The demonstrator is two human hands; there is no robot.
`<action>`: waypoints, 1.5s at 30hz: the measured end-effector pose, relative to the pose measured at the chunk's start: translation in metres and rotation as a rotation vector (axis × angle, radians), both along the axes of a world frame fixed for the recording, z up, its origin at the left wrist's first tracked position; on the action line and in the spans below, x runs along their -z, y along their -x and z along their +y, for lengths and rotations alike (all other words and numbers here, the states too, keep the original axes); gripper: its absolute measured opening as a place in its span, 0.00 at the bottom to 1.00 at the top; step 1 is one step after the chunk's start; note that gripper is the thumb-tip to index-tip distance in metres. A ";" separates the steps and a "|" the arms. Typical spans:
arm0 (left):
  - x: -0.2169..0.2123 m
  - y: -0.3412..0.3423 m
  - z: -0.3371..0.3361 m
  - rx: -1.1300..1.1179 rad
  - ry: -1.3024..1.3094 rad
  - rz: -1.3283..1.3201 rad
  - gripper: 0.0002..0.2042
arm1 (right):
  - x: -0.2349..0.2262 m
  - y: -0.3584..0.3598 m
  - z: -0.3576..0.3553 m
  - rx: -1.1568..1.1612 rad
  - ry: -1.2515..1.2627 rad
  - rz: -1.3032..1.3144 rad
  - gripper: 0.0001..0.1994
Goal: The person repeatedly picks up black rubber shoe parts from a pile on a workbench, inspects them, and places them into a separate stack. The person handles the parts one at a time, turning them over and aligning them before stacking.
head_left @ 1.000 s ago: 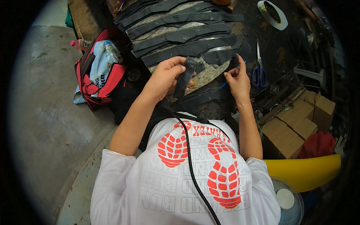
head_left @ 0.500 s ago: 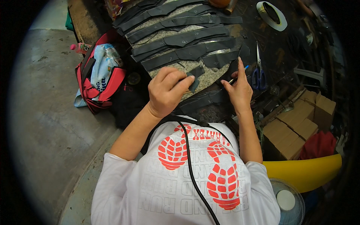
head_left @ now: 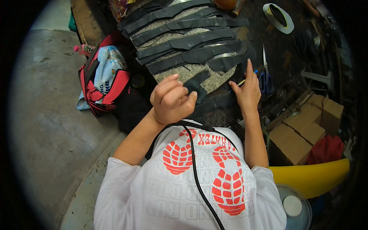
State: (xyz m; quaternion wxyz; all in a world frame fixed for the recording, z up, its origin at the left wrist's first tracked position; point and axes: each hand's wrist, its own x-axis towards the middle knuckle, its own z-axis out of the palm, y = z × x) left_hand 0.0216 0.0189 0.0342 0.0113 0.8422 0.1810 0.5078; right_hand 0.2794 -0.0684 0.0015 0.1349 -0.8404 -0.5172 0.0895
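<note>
My left hand (head_left: 173, 99) is raised over the near edge of a speckled stone slab (head_left: 178, 73), fingers curled. A small dark, slightly blurred piece (head_left: 197, 90) shows at its thumb and fingertips, and appears pinched there. Just beyond lies another short dark scrap (head_left: 201, 76) on the slab. My right hand (head_left: 248, 92) is at the slab's right side, index finger stretched forward, with a blue-ended pen (head_left: 241, 82) held between thumb and fingers. Rows of dark strips with light hand-drawn marks (head_left: 195, 53) cover the slab beyond both hands.
Blue-handled scissors (head_left: 265, 78) lie right of my right hand, with a tape roll (head_left: 278, 18) farther back. Cardboard boxes (head_left: 297, 132) stand at the right, near a yellow curved surface (head_left: 310, 176) and a fan (head_left: 293, 207). A red bag (head_left: 119, 86) is at the left.
My left hand has shifted slightly toward me, its fingers loosening a little, and the dark piece has shifted with it. My right hand has moved slightly right, with the pen showing more.
</note>
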 end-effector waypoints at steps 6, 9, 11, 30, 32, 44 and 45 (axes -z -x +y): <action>0.000 0.005 -0.016 -0.099 -0.177 0.101 0.15 | 0.006 0.008 -0.005 -0.081 -0.027 -0.070 0.60; 0.004 0.008 -0.018 -0.090 -0.164 0.107 0.15 | 0.008 0.011 -0.007 -0.089 -0.046 -0.096 0.61; 0.005 0.009 -0.018 -0.080 -0.151 0.113 0.15 | 0.008 0.010 -0.009 -0.099 -0.077 -0.092 0.60; 0.004 0.001 0.005 0.010 0.917 -0.188 0.14 | -0.004 0.001 -0.007 0.179 -0.123 0.382 0.47; 0.002 0.004 0.008 -0.045 0.689 -0.055 0.15 | -0.003 -0.002 -0.007 0.159 -0.178 0.374 0.45; 0.007 -0.002 -0.001 0.032 1.091 -0.017 0.13 | -0.015 0.003 -0.016 0.068 -0.370 0.478 0.40; 0.008 -0.003 -0.001 0.036 1.244 -0.036 0.12 | -0.016 0.008 -0.017 0.038 -0.355 0.443 0.40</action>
